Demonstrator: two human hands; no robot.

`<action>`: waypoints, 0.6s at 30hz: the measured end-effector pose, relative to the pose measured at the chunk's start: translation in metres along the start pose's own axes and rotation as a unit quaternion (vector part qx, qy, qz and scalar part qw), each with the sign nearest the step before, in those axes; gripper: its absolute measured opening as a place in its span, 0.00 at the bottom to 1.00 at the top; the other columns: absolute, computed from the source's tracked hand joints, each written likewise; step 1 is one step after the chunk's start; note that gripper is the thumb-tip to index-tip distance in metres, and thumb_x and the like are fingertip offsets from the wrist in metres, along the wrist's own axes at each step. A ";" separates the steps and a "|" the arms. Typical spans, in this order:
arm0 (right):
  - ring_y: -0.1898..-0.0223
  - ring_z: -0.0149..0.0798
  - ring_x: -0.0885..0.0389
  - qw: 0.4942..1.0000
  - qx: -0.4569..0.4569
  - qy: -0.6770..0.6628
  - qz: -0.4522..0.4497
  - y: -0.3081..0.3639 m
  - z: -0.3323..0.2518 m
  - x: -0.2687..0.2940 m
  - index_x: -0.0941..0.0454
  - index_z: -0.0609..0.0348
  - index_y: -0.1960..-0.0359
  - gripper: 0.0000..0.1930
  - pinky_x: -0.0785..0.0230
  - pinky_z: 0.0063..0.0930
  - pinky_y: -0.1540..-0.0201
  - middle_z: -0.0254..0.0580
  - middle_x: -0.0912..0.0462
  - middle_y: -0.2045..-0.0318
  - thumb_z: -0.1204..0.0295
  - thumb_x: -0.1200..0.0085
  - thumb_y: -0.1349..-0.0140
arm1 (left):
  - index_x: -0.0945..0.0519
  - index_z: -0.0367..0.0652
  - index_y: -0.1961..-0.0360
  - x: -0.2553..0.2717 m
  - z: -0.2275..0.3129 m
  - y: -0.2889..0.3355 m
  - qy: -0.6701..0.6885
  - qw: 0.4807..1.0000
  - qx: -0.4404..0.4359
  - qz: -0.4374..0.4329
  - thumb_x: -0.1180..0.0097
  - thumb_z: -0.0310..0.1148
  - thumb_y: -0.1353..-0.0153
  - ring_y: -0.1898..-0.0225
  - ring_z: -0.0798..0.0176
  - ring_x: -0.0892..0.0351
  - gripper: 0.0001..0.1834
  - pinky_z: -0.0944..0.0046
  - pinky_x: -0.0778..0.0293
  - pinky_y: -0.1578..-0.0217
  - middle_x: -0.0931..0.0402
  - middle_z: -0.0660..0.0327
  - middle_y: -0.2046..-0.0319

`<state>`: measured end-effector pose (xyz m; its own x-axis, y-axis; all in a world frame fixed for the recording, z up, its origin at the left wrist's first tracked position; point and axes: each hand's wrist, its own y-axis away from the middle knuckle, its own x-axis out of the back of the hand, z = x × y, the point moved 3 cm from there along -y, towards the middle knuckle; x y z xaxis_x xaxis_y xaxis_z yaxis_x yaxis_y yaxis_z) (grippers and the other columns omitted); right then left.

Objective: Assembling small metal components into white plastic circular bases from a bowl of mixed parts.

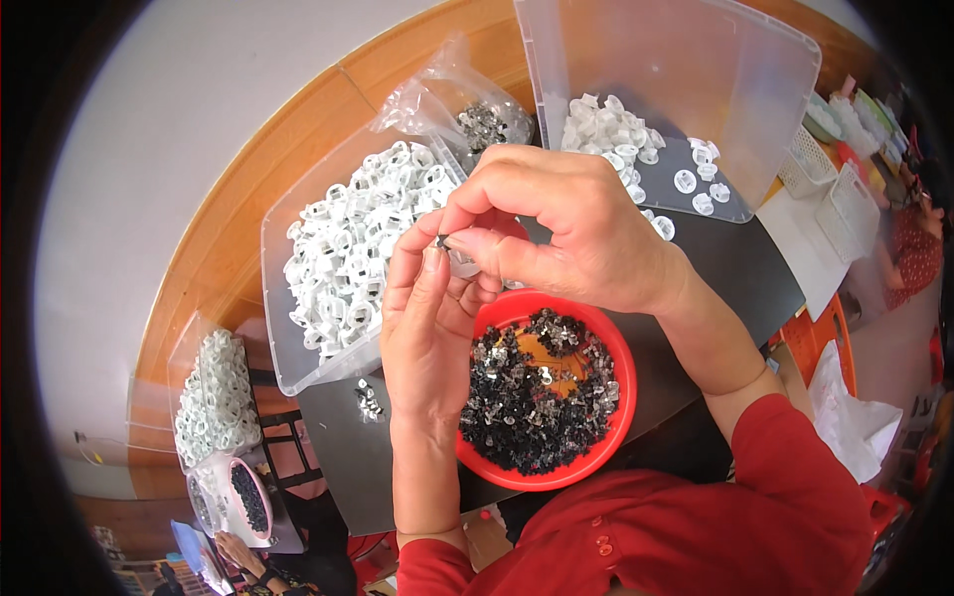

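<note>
My two hands meet above the dark table [333,457]. Upright, my left hand [422,323] is closed around a round translucent white plastic piece [463,265], partly hidden by the fingers. From the right, my right hand [566,223] pinches at a tiny black part [441,240] against the left fingertips. Just below them sits a red bowl [627,382] holding many small black and clear or shiny parts. Beside my left hand, a clear bin [276,333] is heaped with white round plastic pieces [348,238] that have dark centres.
A clear bag [427,94] of shiny parts lies behind. Far right, a clear bin [686,60] rests on its side with white pieces [606,129] spilling out. A few small parts [369,401] lie near the left bin. At lower left, another person's hand [238,552] is near a pink-rimmed tray [266,487].
</note>
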<state>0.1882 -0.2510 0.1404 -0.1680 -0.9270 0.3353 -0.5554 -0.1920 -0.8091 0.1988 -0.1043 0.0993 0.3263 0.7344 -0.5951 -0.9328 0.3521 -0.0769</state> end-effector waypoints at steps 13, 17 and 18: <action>0.68 0.39 0.24 0.995 0.046 0.087 -0.016 0.000 0.004 -0.005 0.25 0.58 0.68 0.04 0.35 0.32 0.61 0.35 0.24 0.72 0.75 0.43 0.44 | 0.26 0.40 0.59 0.012 0.005 -0.001 -0.129 0.989 -0.076 0.012 0.51 0.32 0.34 0.72 0.70 0.32 0.08 0.71 0.36 0.68 0.25 0.63 0.70; 0.67 0.41 0.23 0.994 0.033 0.099 -0.017 -0.001 0.007 -0.002 0.26 0.57 0.68 0.04 0.36 0.33 0.60 0.36 0.24 0.71 0.73 0.45 0.42 | 0.25 0.39 0.62 0.011 0.007 -0.001 -0.155 0.983 -0.099 0.029 0.50 0.32 0.35 0.72 0.71 0.33 0.08 0.71 0.37 0.68 0.25 0.63 0.69; 0.67 0.41 0.23 0.994 0.033 0.099 -0.017 -0.001 0.007 -0.001 0.26 0.57 0.68 0.04 0.36 0.33 0.60 0.36 0.24 0.71 0.73 0.45 0.42 | 0.25 0.39 0.62 0.010 0.007 -0.001 -0.154 0.983 -0.099 0.029 0.50 0.32 0.35 0.72 0.71 0.33 0.08 0.71 0.37 0.68 0.25 0.63 0.69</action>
<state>0.1941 -0.2520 0.1375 -0.3115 -0.8390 0.4461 -0.5094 -0.2489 -0.8237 0.2040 -0.0936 0.0987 0.2742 0.9016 -0.3346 -0.9527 0.2072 -0.2225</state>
